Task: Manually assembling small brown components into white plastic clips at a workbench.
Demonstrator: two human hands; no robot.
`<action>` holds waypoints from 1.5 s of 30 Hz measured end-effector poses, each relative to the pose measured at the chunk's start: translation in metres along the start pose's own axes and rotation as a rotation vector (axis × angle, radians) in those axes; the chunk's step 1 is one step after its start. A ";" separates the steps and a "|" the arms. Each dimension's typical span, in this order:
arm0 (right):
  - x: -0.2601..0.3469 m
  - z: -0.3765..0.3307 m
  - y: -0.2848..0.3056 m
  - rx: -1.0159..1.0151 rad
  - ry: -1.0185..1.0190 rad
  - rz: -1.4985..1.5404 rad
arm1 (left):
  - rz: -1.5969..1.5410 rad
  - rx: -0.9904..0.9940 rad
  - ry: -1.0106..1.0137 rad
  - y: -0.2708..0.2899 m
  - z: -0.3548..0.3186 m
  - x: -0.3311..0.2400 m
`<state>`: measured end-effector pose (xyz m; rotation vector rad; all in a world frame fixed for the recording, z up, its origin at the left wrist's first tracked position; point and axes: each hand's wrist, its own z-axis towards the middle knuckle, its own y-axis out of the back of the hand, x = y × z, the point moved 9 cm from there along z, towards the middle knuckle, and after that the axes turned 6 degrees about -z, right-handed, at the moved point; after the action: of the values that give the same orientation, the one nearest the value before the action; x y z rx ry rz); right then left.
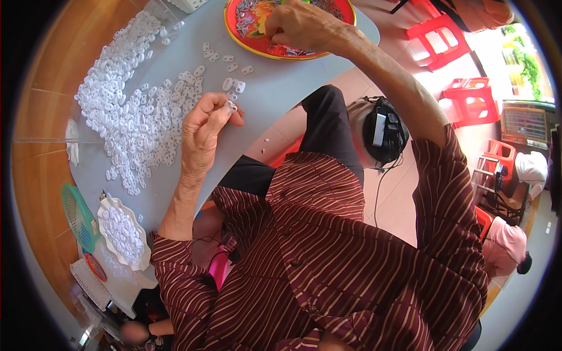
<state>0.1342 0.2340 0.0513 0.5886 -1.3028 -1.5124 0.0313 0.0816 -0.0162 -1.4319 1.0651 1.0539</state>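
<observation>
My left hand [205, 126] is raised over the grey-blue table, thumb and fingers pinched round a small white plastic piece [230, 106]. Just beyond the fingertips lie a few more white pieces with holes [233, 85]. My right hand [300, 26] reaches into a round red tray [234, 36] with a yellow rim and a flower pattern. Many small grey metal pins or screws [328, 8] lie in that tray. The right fingers are bent down and pressed together; whatever they pinch is hidden.
A large heap of white plastic pieces [126, 111] spreads over the table's left side. Nearer me stand a scalloped white dish [138, 262] of similar pieces and a green basket [79, 217]. Red stools [439, 42] and other people [506, 245] are on the right.
</observation>
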 end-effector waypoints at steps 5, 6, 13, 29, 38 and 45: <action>0.005 0.011 -0.016 0.104 -0.026 -0.122 | -0.011 -0.012 0.004 0.004 -0.001 0.003; 0.006 0.011 -0.017 0.125 -0.012 -0.144 | -0.015 -0.007 0.001 0.004 -0.002 0.003; 0.013 0.005 0.004 0.005 0.073 0.044 | -0.018 -0.011 0.022 0.003 0.000 0.004; 0.018 0.011 -0.012 0.237 -0.043 -0.320 | -0.042 -0.019 0.021 0.006 -0.002 0.008; 0.027 0.018 0.018 0.017 -0.027 -0.018 | -0.189 -0.082 0.010 0.015 0.001 0.008; 0.059 -0.030 -0.012 -0.077 -0.284 0.735 | -0.306 -0.118 0.037 0.010 0.000 0.008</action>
<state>0.1331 0.1669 0.0454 -0.1690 -1.4503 -1.0356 0.0229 0.0796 -0.0262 -1.6541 0.7882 0.8826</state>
